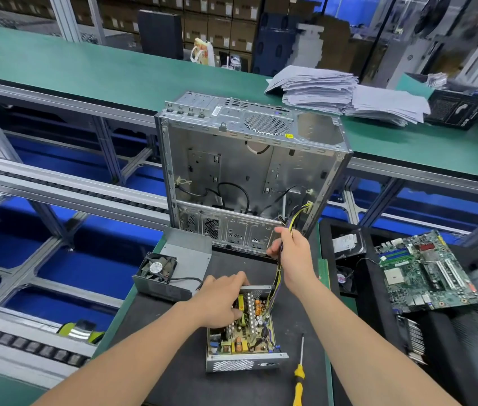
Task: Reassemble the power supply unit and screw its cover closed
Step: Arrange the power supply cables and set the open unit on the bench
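Grey metal power supply unit (242, 332) lying open on black mat (173, 361), green circuit board and its parts facing up, perforated wall toward the person. Left hand (223, 297) laid over far left part of the unit, fingers curled over the far wall, thumb down on the board, so gripping the unit. Right hand (290, 256) raised just beyond far right corner of the unit, clenched round cable bundle (277, 276) of yellow and black wires, going from that corner up through the fist and out above it. Cover (185, 250) with black fan, beyond the unit to the left, near but apart from it. Screwdriver (299, 376) with yellow handle just right of the unit's near corner, tip pointing away from the person. Bare computer case (249, 171) standing well beyond the unit. Motherboard (425, 273) well to the right of the unit.
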### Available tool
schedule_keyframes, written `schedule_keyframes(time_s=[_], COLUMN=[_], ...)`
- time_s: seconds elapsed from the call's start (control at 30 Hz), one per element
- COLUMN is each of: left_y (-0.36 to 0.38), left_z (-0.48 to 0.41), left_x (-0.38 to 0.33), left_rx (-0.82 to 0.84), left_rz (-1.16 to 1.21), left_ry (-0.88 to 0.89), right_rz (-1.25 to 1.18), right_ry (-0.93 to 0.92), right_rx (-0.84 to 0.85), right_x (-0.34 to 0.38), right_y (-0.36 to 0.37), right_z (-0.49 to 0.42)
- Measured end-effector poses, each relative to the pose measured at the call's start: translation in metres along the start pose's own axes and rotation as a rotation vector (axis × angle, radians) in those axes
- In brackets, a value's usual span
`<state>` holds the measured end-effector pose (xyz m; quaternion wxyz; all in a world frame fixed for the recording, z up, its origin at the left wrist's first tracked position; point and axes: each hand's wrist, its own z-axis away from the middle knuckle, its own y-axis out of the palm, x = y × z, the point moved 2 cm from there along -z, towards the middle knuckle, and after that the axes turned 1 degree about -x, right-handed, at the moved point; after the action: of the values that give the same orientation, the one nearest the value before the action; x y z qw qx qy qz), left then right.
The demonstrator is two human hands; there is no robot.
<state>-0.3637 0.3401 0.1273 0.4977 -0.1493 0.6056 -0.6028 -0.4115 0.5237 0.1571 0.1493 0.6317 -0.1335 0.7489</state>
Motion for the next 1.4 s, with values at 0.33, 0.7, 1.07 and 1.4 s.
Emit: schedule_keyframes(time_s=[0.33, 0.7, 1.07, 1.4], left_y=[0.0, 0.004, 0.004, -0.008], left_z=[0.0, -0.002, -0.003, 0.002], left_x=[-0.001, 0.003, 0.004, 0.008], left_rx=[-0.003, -0.01, -0.009, -0.019], left_rz=[0.002, 0.007, 0.017, 0.049], left_ry=[-0.005, -0.001, -0.002, 0.023], right_rz=[-0.118, -0.264, -0.307, 0.74], right_ry=[-0.119, 0.082, 0.051, -0.504], right_rx=[-0.124, -0.145, 0.09, 0.509], right_x=[-0.008, -0.004, 0.007, 0.019], right_y=[0.0, 0.005, 0.007, 0.028], right_z=[0.011, 0.007, 0.001, 0.015])
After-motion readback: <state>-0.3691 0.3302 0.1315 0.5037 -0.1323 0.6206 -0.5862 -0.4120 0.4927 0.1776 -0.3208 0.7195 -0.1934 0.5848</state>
